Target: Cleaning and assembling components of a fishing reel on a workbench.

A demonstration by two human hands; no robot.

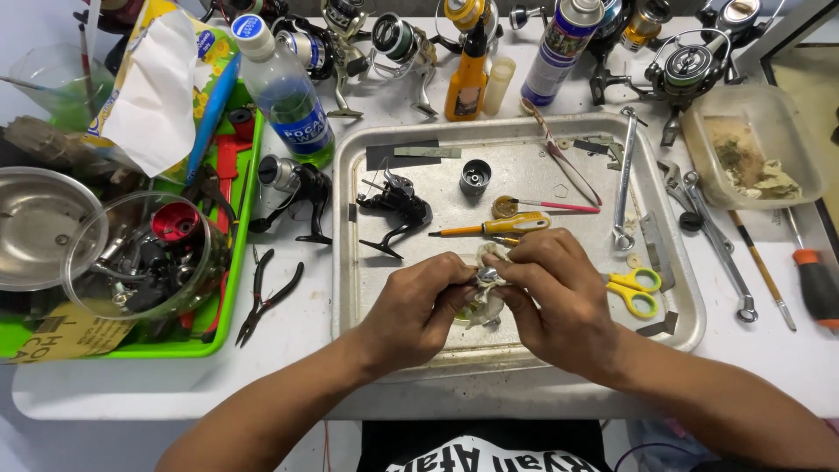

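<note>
While both my hands, left [418, 308] and right [555, 293], pinch a small metal part [488, 278] in a rag [486, 306] between the fingers, reel body [395, 210] and screwdriver [494, 226] lie just beyond, unassembled.

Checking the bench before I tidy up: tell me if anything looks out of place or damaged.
Nothing looks spilled or broken. One oddity: a black reel body lies stripped on the metal tray, its dark spool standing apart. Both hands, left hand and right hand, hold a small metal part in a dirty rag.
</note>
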